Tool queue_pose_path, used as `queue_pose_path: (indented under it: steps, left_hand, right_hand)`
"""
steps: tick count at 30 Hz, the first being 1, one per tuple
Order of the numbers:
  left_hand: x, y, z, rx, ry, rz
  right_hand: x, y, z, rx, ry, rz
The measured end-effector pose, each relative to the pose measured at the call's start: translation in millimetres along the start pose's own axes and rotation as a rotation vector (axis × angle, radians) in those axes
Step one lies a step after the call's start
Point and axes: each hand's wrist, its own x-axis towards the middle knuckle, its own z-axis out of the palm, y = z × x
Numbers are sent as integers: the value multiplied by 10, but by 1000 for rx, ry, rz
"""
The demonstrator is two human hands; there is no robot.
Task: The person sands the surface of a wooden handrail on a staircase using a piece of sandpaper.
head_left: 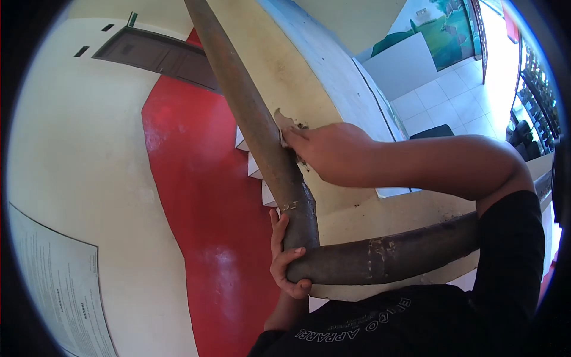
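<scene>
A thick brown rail [250, 113] slants down from the top and meets a second, darker rail section [392, 253] at a corner. Pinched in the fingers of my right hand [339, 152] is a thin pale sheet [284, 121], pressed against the side of the slanting rail; its far part is hidden by the fingers. My left hand [288, 259] is wrapped round the corner where the rails meet, with its fingers spread over the end. Pale worn marks show near the joint and on the darker section.
Behind the rail are a cream wall [107, 149] with a red painted area [208, 196] and white stair edges [256, 166]. A printed poster [59, 285] hangs lower left. Upper right shows a tiled floor [440, 95] and a green mural [443, 35].
</scene>
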Motion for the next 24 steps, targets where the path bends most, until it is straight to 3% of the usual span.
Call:
queue_pose_path:
  steps: [6, 9, 12, 18, 21, 24]
  left_hand:
    - [32, -20, -13, -9, -14, 7]
    - [-2, 7, 16, -21, 1, -4]
    - [28, 15, -7, -18, -22, -1]
    - [-2, 2, 10, -50, -6, 5]
    - [28, 3, -19, -13, -28, 11]
    - [19, -23, -26, -18, -29, 17]
  right_hand:
    - [-24, -17, 14, -197, -53, -44]
    - [97, 33, -26, -84, 2, -12]
    - [30, -50, -104, -236, -125, 18]
    - [186, 24, -144, -110, -76, -4]
    - [21, 104, -143, 30, -33, 3]
    - [93, 365, 64, 219, 245, -33]
